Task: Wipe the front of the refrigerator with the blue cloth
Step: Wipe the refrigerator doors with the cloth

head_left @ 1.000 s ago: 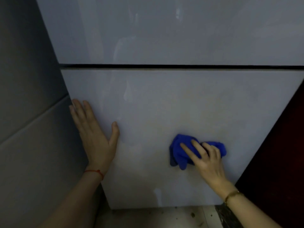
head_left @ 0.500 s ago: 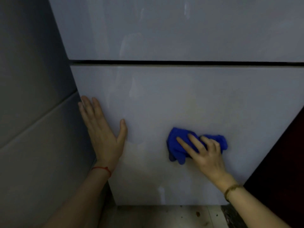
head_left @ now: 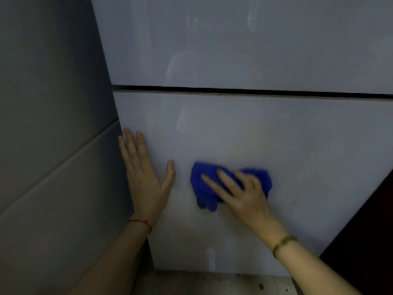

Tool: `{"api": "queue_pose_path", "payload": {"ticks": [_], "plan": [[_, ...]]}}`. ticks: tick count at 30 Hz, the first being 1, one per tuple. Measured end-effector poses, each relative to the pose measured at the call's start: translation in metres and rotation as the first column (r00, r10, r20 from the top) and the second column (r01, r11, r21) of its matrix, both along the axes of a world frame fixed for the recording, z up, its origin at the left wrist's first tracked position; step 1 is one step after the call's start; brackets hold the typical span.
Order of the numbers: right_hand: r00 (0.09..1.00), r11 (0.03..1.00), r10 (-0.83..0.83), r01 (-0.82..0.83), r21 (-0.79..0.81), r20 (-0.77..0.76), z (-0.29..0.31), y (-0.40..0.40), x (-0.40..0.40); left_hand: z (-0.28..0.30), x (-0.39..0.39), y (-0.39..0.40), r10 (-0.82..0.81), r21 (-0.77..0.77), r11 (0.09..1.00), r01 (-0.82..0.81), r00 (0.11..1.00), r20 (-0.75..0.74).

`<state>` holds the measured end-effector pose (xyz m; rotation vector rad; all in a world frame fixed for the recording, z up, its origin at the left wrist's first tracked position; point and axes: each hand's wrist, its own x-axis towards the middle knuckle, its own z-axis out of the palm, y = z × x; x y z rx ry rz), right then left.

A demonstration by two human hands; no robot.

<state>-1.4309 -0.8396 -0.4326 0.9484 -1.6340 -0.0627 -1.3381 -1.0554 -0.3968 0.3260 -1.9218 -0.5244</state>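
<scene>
The refrigerator's pale glossy front fills the view, its lower door (head_left: 297, 156) split from the upper door (head_left: 255, 43) by a dark horizontal gap. A bunched blue cloth (head_left: 204, 184) is pressed against the lower door under my right hand (head_left: 244, 194), whose spread fingers hold it flat. My left hand (head_left: 144, 177) lies flat and open on the lower door near its left edge, a short way left of the cloth, fingers pointing up.
A grey tiled wall (head_left: 53, 145) stands close on the left of the refrigerator. A dark panel (head_left: 365, 241) borders the lower right. A strip of speckled floor (head_left: 223, 282) shows below the door.
My right hand has slid the blue cloth leftward across the lower door, closer to my left hand. The view has shifted so the refrigerator's left edge sits further right.
</scene>
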Motion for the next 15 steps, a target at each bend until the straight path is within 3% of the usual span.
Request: {"api": "queue_pose_path", "payload": {"ticks": [3,5,7,9,11,15], "plan": [[0.998,0.998,-0.068,0.068,0.013,0.004,-0.014,0.037,-0.008,-0.001,0.001,-0.002,0.004,-0.028,1.0,-0.004,1.0,0.008],[0.996,0.976,-0.085,0.09,-0.198,0.032,0.017,0.049,-0.013,-0.001,0.003,-0.003,-0.003,-0.029,1.0,0.003,1.0,0.015],[0.996,0.87,-0.047,0.077,-0.487,0.073,0.067,0.04,-0.015,0.0,0.003,-0.002,-0.003,-0.028,1.0,0.004,1.0,0.021],[0.998,0.785,0.003,0.037,-0.619,0.063,0.102,0.015,-0.015,0.0,0.003,-0.002,-0.004,-0.032,0.999,0.005,1.0,0.017],[0.999,0.835,-0.015,0.034,-0.549,0.038,0.106,-0.015,-0.008,-0.001,0.003,-0.003,-0.011,-0.032,0.999,0.011,1.0,0.011],[1.0,0.996,0.02,-0.02,-0.082,0.001,0.024,-0.023,0.004,-0.002,0.003,-0.006,-0.018,-0.02,1.0,0.018,1.0,0.022]]}}
